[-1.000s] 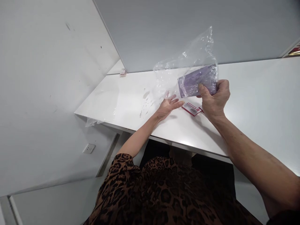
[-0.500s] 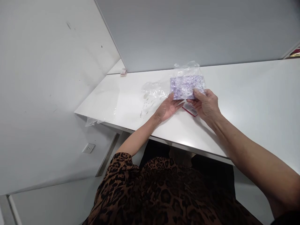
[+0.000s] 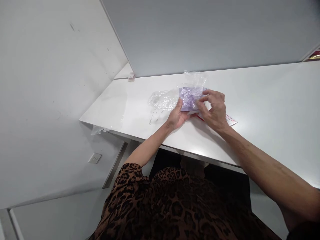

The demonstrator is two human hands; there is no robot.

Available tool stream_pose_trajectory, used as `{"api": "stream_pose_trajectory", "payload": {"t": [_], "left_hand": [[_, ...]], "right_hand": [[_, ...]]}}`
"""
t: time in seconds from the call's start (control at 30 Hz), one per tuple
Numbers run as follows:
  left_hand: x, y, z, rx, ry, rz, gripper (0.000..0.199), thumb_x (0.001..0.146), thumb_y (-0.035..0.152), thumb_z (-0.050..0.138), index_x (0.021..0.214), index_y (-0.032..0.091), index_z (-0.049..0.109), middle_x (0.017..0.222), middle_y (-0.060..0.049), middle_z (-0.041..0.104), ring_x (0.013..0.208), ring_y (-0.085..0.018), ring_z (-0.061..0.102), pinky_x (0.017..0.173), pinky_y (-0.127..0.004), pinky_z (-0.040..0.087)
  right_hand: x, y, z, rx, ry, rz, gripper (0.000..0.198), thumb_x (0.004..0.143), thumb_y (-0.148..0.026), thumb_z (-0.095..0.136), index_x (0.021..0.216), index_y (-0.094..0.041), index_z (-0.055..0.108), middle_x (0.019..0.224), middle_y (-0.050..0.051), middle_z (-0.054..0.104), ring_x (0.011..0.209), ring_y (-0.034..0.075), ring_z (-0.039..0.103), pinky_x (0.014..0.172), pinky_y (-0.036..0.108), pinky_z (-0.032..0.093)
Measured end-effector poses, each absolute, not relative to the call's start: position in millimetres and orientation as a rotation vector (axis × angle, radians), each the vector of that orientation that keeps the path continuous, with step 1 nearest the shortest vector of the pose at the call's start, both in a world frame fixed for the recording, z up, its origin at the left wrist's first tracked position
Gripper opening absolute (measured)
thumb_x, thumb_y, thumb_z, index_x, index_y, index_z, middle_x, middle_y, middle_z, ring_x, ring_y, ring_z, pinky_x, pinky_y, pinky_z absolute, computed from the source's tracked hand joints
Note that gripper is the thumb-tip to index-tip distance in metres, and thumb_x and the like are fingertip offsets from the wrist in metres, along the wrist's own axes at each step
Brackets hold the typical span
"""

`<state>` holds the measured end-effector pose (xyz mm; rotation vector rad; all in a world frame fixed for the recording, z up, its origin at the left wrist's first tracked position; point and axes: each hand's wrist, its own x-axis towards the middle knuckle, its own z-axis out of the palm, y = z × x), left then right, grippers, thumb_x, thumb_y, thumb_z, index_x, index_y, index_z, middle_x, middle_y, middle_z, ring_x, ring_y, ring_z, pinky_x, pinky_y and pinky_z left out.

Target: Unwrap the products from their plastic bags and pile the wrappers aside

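A flat purple packet (image 3: 187, 95) lies tilted above the table, with shiny clear plastic wrap (image 3: 163, 100) around it that spreads loosely to the left and beyond its far edge. My left hand (image 3: 177, 116) grips the packet's near left corner, thumb on top and fingers underneath. Over the right part of the packet, my right hand (image 3: 212, 108) has its fingers bent and its fingertips pinching at the wrap. Below the packet and partly behind my right hand, a white card with red print (image 3: 230, 120) rests on the table.
The white table (image 3: 262, 110) runs along a grey panel (image 3: 212, 36). Near the back left corner sits a small pinkish-white box (image 3: 131, 77). A scrap of clear plastic (image 3: 97, 129) hangs at the table's left front edge, above a wall socket (image 3: 94, 158).
The purple packet has come slightly nearer and to the left. My right hand has shifted from the near edge onto its top, fingers now bent. More of the printed card shows at the right.
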<state>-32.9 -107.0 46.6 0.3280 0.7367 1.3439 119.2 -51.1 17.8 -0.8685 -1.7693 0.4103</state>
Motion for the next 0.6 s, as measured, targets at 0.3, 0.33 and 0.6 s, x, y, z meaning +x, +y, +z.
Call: {"api": "stream_pose_trajectory", "payload": {"t": [0.3, 0.33, 0.6], "left_hand": [[-66.5, -98.8, 52.6, 0.292, 0.778, 1.622, 0.043, 0.114, 0.049, 0.043, 0.134, 0.022, 0.069, 0.141, -0.011, 0.073, 0.141, -0.029, 0.066, 0.110, -0.051, 0.063], [-68.6, -98.3, 52.7, 0.287, 0.775, 1.643, 0.042, 0.114, 0.049, 0.043, 0.134, 0.022, 0.069, 0.139, -0.010, 0.073, 0.141, -0.028, 0.066, 0.109, -0.050, 0.063], [-63.6, -95.2, 46.3, 0.396, 0.744, 1.869, 0.046, 0.115, 0.053, 0.040, 0.148, 0.026, 0.060, 0.153, -0.007, 0.064, 0.152, -0.028, 0.059, 0.117, -0.053, 0.057]], "right_hand": [[164.8, -0.7, 31.1, -1.046, -0.827, 1.023, 0.023, 0.083, -0.033, 0.070, 0.089, -0.028, 0.048, 0.099, 0.006, 0.063, 0.094, 0.025, 0.062, 0.082, 0.046, 0.055], [168.1, 0.9, 32.6, -1.069, -0.771, 1.103, 0.022, 0.083, -0.031, 0.070, 0.090, -0.028, 0.049, 0.100, 0.006, 0.063, 0.093, 0.024, 0.062, 0.080, 0.046, 0.055], [143.6, -36.1, 52.9, -1.004, -0.809, 1.268, 0.011, 0.087, -0.017, 0.069, 0.091, -0.022, 0.061, 0.099, 0.003, 0.069, 0.081, 0.013, 0.063, 0.068, 0.027, 0.051]]}}
